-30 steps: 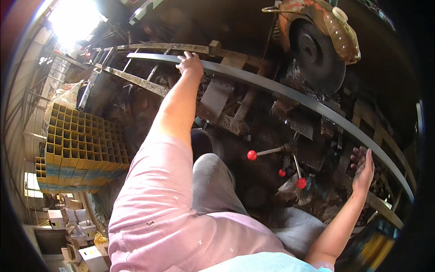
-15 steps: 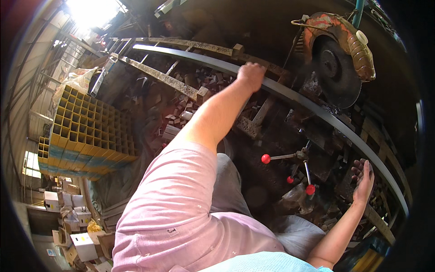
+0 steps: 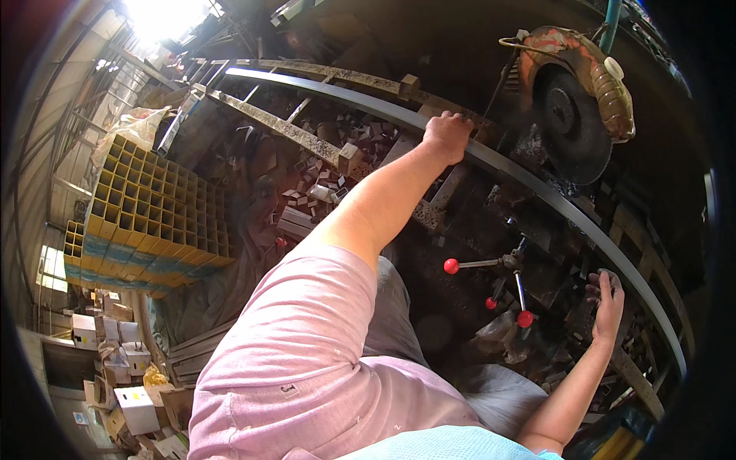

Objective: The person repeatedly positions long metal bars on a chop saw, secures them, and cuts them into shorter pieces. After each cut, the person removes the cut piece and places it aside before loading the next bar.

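A long grey metal bar (image 3: 563, 205) crosses the view from the far left to the lower right, resting on a dirty steel frame. My left hand (image 3: 447, 138) is closed over its middle, fingers curled across the far edge. My right hand (image 3: 606, 307) is held apart from the bar, close to its right-hand stretch, with the fingers partly spread and nothing visible in them. Beyond the bar stands a cutting saw with a dark round blade (image 3: 569, 123) under a worn orange guard (image 3: 548, 42). A clamp handle with red ball knobs (image 3: 507, 262) sits between my hands on the near side.
Stacked yellow square tubes (image 3: 153, 207) stand at the left, with white boxes (image 3: 138, 410) below them. Small metal offcuts (image 3: 326, 188) lie heaped beneath the rails (image 3: 280, 125). A plastic bottle (image 3: 611, 100) hangs against the saw guard.
My left hand has moved rightward to a spot nearer the blade, still on the bar. My right hand has shifted slightly left, away from the bar.
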Motion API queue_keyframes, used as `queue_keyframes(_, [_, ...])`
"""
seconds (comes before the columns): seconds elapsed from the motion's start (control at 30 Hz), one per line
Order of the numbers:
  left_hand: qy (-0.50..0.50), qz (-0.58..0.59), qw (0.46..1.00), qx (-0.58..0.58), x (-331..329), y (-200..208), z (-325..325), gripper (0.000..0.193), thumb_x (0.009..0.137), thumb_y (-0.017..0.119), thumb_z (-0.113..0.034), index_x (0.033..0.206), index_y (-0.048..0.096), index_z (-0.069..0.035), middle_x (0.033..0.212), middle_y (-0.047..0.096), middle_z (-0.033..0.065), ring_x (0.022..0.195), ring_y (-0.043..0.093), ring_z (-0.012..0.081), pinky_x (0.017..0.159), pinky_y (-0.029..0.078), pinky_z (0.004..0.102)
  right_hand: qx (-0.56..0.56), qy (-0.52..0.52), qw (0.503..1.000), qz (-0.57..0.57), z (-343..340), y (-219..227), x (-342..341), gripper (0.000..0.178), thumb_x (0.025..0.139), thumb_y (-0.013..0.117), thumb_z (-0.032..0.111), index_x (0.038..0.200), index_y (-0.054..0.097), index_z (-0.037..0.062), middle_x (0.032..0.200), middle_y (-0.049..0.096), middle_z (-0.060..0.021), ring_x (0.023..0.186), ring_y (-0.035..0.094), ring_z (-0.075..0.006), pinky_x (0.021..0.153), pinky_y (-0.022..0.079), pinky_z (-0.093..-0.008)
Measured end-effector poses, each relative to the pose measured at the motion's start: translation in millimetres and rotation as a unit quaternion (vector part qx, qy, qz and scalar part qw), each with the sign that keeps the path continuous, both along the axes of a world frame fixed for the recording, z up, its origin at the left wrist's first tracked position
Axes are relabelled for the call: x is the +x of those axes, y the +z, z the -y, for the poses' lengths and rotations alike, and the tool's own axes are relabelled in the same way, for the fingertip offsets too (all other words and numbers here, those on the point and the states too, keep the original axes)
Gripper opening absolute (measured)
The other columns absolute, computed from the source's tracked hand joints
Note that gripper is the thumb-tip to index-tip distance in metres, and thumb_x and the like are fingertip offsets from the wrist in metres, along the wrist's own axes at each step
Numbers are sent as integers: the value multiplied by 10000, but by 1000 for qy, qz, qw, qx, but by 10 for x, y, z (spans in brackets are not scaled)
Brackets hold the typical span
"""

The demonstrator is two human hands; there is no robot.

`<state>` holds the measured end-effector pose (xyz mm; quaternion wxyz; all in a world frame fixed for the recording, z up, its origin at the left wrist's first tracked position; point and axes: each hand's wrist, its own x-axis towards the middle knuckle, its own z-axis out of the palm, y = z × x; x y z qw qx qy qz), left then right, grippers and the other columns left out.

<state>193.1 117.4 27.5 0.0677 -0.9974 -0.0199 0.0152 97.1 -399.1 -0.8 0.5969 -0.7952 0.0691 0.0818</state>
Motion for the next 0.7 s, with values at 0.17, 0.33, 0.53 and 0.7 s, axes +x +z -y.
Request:
queue_keyframes(0.17, [17,23,999,25,54,-107,-332,476,875,759,-142,1344,675,-136,1338,695,103,1286,662,315,1008,606,441,-41,21,999,-4,50,-7,-72,393,1087,675,414,1250,705,57,1061,761,-17,906,682,-110,753,485,-274])
queue_keyframes(0.33, [78,51,995,34,135,-254,-988,466,878,765,-113,1333,664,-129,1339,697,118,1289,661,339,1027,602,443,-64,29,997,-17,213,-31,-192,371,1078,691,368,1256,701,42,1062,763,-21,910,685,-105,754,496,-264])
queue_keyframes(0.53, [109,62,992,13,123,-267,-1516,474,867,735,-53,1329,649,-111,1363,688,127,1318,633,360,1089,558,445,-107,65,992,-21,77,16,-224,375,1076,697,344,1282,684,31,1073,763,-28,937,685,-107,771,494,-254])
queue_keyframes(0.7, [107,57,992,14,115,-230,-1647,501,870,721,-53,1360,657,-133,1375,684,125,1318,636,360,1102,549,449,-116,100,988,-17,-60,35,-175,405,1076,704,327,1314,663,2,1095,757,-39,966,684,-112,827,517,-257])
